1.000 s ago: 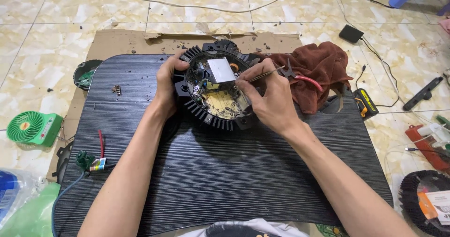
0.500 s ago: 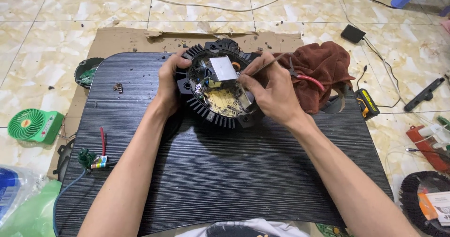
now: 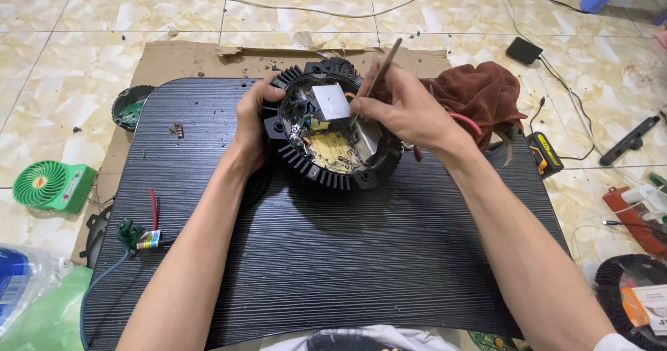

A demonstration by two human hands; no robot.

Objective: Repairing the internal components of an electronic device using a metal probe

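Someone's sitting on a tiled floor with a round black finned housing [image 3: 326, 125] on a big ribbed black mat [image 3: 313, 254], which in turn sits on a sheet of cardboard [image 3: 180, 59]. The housing is near the far edge of the mat, tipped a bit toward the camera, and it's already open, so you can see the guts: a yellowish circuit board [image 3: 332, 149] down in the bottom, a silvery metal block [image 3: 330, 101] above it and some small parts and wires around the rim. The left hand [image 3: 251, 125] is wrapped around the left side of the housing, fingers curled over the fins to steady it. The right hand [image 3: 406, 111] has its fingers pinched around a thin metal tool [image 3: 379, 73], held like a pen with the tip down inside the housing next to the block; exactly what the tip touches is too small to tell. So going by this, the opening-up part looks done and the work is somewhere mid-way on the insides, with the board still seated in place. Around it: a brown rag [image 3: 483, 94] just right of the housing, a small green fan [image 3: 52, 184] off to the left on the floor, and a little bundle of red and green wire [image 3: 142, 236] on the mat's left edge.
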